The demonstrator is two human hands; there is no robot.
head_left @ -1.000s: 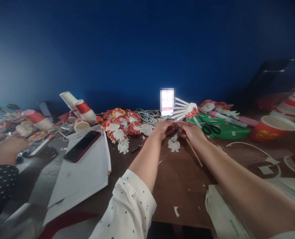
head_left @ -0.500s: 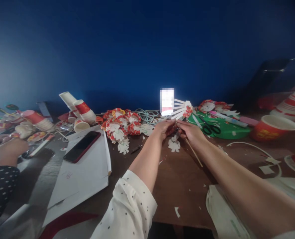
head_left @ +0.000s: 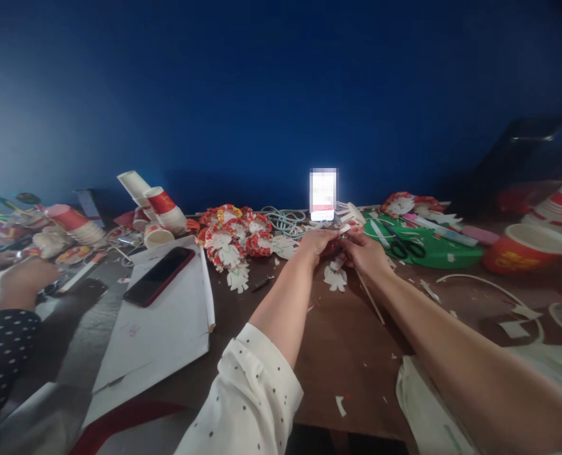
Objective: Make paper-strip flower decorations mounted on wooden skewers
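Note:
In front of me, my left hand (head_left: 319, 245) and my right hand (head_left: 365, 251) meet, fingers closed on a white-and-red paper cup cut into strips (head_left: 355, 217). My fingers hide part of it. From under my right hand a thin wooden stick (head_left: 370, 297) slants down toward me; its upper end is hidden. Just below my hands is a white paper cutout (head_left: 335, 278) with a jagged outline, its top partly covered. A bright phone screen (head_left: 323, 196) stands upright behind my hands.
Left of my hands lie red-and-white paper crafts (head_left: 233, 237), a dark phone (head_left: 160, 277) on white sheets (head_left: 167, 341), and stacked paper cups (head_left: 164, 208). To the right are black scissors (head_left: 406, 248) on green card (head_left: 451, 256) and a red cup (head_left: 522, 249). Another person's hand (head_left: 27, 278) is at far left.
The cut strips, fanned out above my hands before, are now lower and closer to my fingers, mostly bunched together. The stick has tilted slightly. The view has shifted a little.

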